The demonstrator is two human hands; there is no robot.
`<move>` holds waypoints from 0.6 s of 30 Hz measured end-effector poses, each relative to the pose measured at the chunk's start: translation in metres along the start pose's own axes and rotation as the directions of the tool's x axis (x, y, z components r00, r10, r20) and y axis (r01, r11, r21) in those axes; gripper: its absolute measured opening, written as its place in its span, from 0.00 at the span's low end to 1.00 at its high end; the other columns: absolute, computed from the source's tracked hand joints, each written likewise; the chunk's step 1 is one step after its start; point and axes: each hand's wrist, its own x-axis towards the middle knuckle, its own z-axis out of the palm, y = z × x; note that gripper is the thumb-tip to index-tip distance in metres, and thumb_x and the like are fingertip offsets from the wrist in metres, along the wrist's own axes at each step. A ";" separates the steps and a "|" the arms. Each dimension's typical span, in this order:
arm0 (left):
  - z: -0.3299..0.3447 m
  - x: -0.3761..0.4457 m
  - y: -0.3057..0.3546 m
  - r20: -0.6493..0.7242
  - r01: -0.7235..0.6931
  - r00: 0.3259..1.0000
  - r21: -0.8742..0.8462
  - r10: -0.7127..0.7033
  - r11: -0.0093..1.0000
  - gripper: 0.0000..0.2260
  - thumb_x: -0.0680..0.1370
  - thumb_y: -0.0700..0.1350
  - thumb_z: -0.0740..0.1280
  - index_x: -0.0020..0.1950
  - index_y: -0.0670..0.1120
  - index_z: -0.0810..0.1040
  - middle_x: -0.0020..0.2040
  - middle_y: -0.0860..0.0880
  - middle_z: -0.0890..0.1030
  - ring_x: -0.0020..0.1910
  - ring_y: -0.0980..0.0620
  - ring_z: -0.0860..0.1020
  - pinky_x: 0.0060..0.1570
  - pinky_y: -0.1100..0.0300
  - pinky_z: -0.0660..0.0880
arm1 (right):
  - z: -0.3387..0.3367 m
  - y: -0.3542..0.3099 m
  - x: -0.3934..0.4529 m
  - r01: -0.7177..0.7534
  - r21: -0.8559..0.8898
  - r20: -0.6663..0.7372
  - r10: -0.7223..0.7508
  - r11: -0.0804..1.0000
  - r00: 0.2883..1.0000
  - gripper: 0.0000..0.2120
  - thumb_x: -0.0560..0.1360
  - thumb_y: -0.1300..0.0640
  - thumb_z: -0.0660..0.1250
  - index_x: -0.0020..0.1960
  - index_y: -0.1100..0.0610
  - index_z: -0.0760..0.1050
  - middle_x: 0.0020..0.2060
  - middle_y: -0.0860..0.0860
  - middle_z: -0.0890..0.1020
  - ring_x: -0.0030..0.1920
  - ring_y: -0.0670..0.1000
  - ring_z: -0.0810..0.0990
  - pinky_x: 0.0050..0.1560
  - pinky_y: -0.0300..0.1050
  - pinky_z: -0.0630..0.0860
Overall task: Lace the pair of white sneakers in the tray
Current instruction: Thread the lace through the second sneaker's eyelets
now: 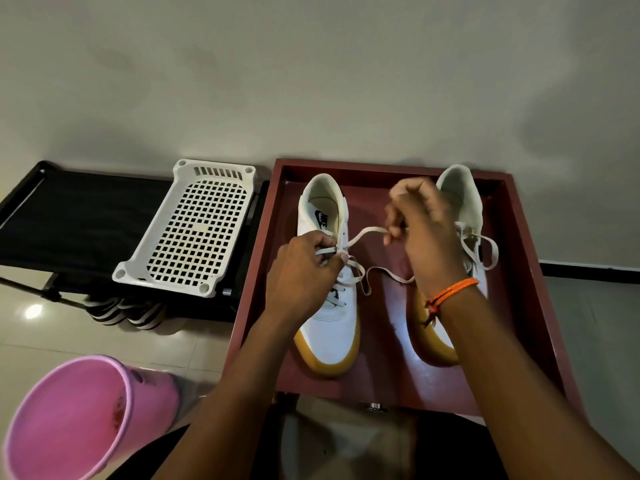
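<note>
- Pink bucket is lying nearest, on the floor left of the tray.
- Left hand is pinching the lace at the upper eyelets of the left sneaker, which is sitting in the tray.
- Right hand is gripping the lace's free run, curled shut (blurred).
- Right sneaker is standing beside it, looking laced.
- Advice: keep the lace flat and even both ends before tightening.

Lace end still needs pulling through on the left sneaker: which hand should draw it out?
Probably the right hand: it pinches the lace running out from the left sneaker's eyelets, with room to pull. The left hand pinches the lace at the eyelets.
</note>
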 end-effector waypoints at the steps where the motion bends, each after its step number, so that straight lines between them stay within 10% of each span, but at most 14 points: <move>1: 0.000 0.000 0.000 -0.005 0.001 1.000 0.003 -0.001 1.000 0.05 0.79 0.52 0.76 0.51 0.51 0.84 0.37 0.58 0.82 0.38 0.57 0.82 0.42 0.52 0.82 | 0.001 0.008 -0.003 0.021 -0.245 0.027 -0.015 0.969 1.000 0.09 0.86 0.53 0.61 0.51 0.57 0.74 0.35 0.49 0.75 0.33 0.49 0.71 0.35 0.47 0.73; 4: -0.001 0.000 0.000 -0.022 -0.007 1.000 0.004 0.007 1.000 0.05 0.79 0.52 0.76 0.52 0.53 0.84 0.44 0.58 0.86 0.42 0.58 0.85 0.45 0.48 0.84 | 0.009 0.032 -0.011 0.116 -0.719 0.217 0.063 0.686 0.974 0.14 0.85 0.47 0.61 0.44 0.51 0.74 0.38 0.48 0.78 0.37 0.46 0.74 0.39 0.48 0.69; 7: -0.001 0.001 -0.002 -0.023 -0.005 1.000 0.010 0.005 1.000 0.06 0.78 0.52 0.77 0.53 0.54 0.85 0.46 0.57 0.86 0.44 0.58 0.85 0.46 0.47 0.84 | 0.015 0.040 -0.015 0.190 -0.763 0.309 0.091 0.618 0.947 0.13 0.84 0.55 0.63 0.40 0.48 0.71 0.41 0.48 0.76 0.40 0.43 0.73 0.41 0.43 0.66; 12: -0.001 0.003 -0.006 0.008 0.014 1.000 -0.069 -0.014 0.997 0.13 0.74 0.61 0.75 0.52 0.55 0.85 0.45 0.58 0.87 0.44 0.57 0.86 0.46 0.45 0.85 | 0.013 0.021 -0.014 0.020 -0.343 0.301 0.090 0.939 0.949 0.11 0.84 0.65 0.63 0.43 0.61 0.77 0.36 0.48 0.82 0.36 0.45 0.79 0.40 0.39 0.77; 18: -0.001 0.003 -0.007 0.018 0.026 1.000 -0.095 -0.025 0.995 0.12 0.75 0.59 0.75 0.54 0.54 0.85 0.46 0.58 0.87 0.46 0.57 0.86 0.48 0.45 0.85 | 0.012 -0.005 -0.014 -0.240 0.292 0.385 0.116 0.926 0.915 0.10 0.84 0.64 0.61 0.45 0.60 0.75 0.39 0.50 0.75 0.36 0.47 0.68 0.34 0.40 0.67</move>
